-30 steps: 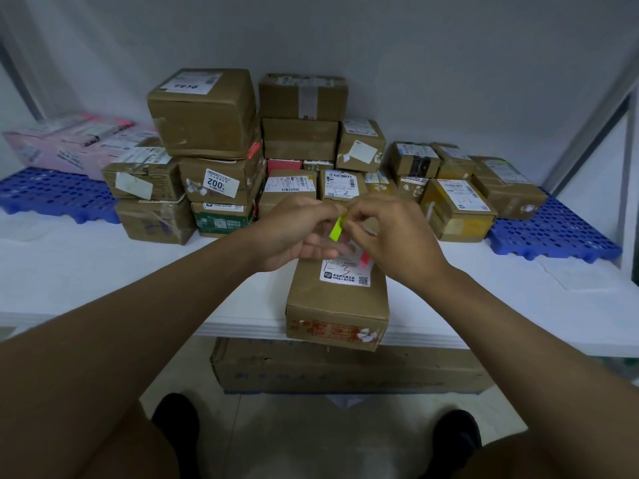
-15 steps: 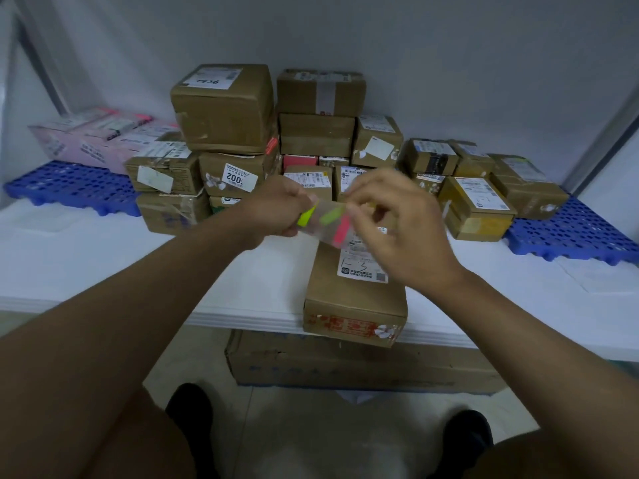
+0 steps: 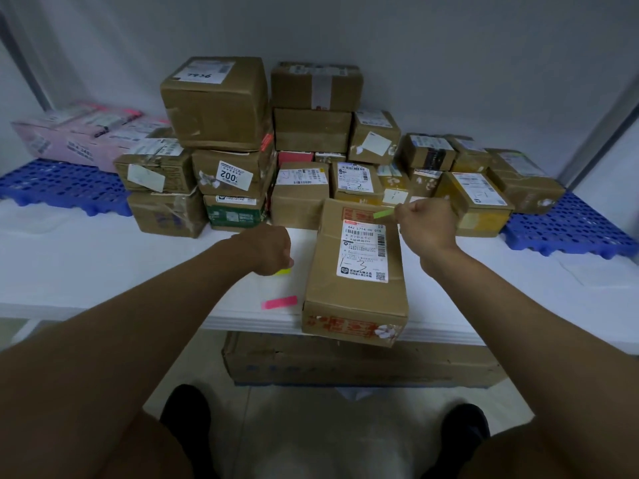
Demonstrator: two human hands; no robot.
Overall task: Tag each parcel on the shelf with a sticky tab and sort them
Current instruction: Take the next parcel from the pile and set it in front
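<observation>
A long brown parcel (image 3: 356,299) with a white label marked 1-3 lies at the front edge of the white shelf (image 3: 103,257). My right hand (image 3: 427,221) pinches a green sticky tab (image 3: 383,213) just above the parcel's far end. My left hand (image 3: 271,248) rests on the shelf left of the parcel, fingers closed over the sticky tab pad, of which a yellow tab (image 3: 283,271) pokes out. A pink tab (image 3: 279,302) lies on the shelf nearer the front edge.
Several brown parcels (image 3: 214,102) are stacked at the back of the shelf, with pink packages (image 3: 86,133) at the far left. Blue perforated pallets (image 3: 62,184) lie at both ends. A large flat carton (image 3: 359,361) sits on the floor below.
My hands have separated: the left went down onto the shelf with the tab pad, the right drew away to the right with one green tab. The pink tab now lies on the shelf.
</observation>
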